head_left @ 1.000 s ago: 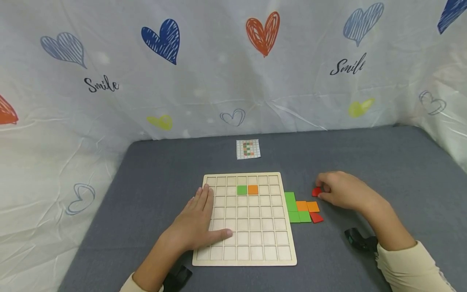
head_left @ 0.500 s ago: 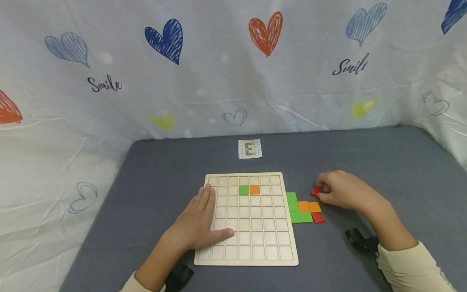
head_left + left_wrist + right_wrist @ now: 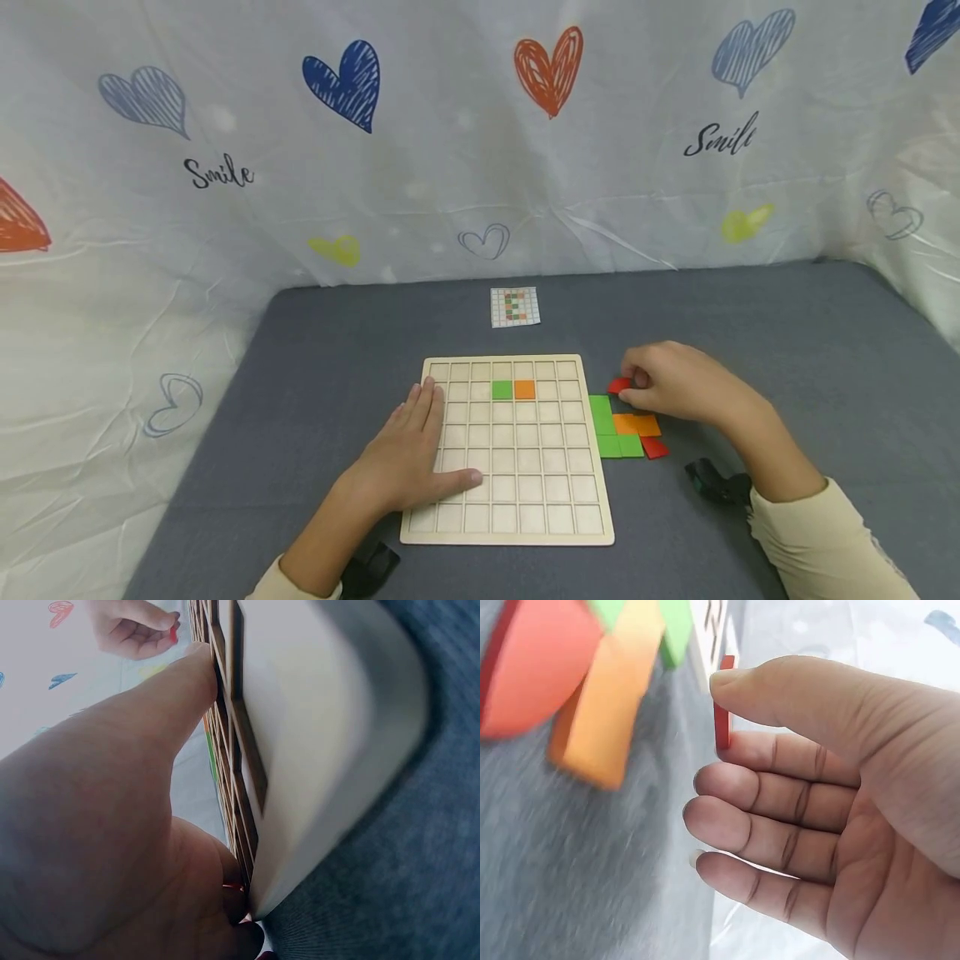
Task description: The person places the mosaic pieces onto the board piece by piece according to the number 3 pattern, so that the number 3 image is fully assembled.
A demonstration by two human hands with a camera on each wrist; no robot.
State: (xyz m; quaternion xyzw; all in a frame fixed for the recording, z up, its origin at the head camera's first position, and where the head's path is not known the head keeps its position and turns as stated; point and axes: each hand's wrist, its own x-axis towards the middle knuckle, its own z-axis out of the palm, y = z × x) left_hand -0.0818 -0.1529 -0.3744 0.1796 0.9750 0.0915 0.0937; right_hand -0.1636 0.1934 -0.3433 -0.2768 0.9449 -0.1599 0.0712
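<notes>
A wooden grid board (image 3: 528, 492) lies on the table, with one green tile (image 3: 502, 390) and one orange tile (image 3: 524, 390) side by side in its second row. My left hand (image 3: 405, 458) rests on the board's left edge, fingers straight and thumb stretched over the lower cells. Right of the board, my right hand (image 3: 682, 383) pinches a thin red tile (image 3: 618, 385) between thumb and index finger. In the right wrist view that red tile (image 3: 721, 724) stands edge-on at the thumb tip, clear of the loose tiles.
Beside the board's right edge lie several loose green tiles (image 3: 609, 446), orange tiles (image 3: 636, 425) and a red tile (image 3: 654, 447). A small printed card (image 3: 515, 307) with a coloured grid pattern lies behind the board. A white curtain (image 3: 420, 167) with hearts hangs at the back.
My right hand has moved left toward the board, carrying the pinched red tile past the loose tiles. The left hand keeps its place on the board.
</notes>
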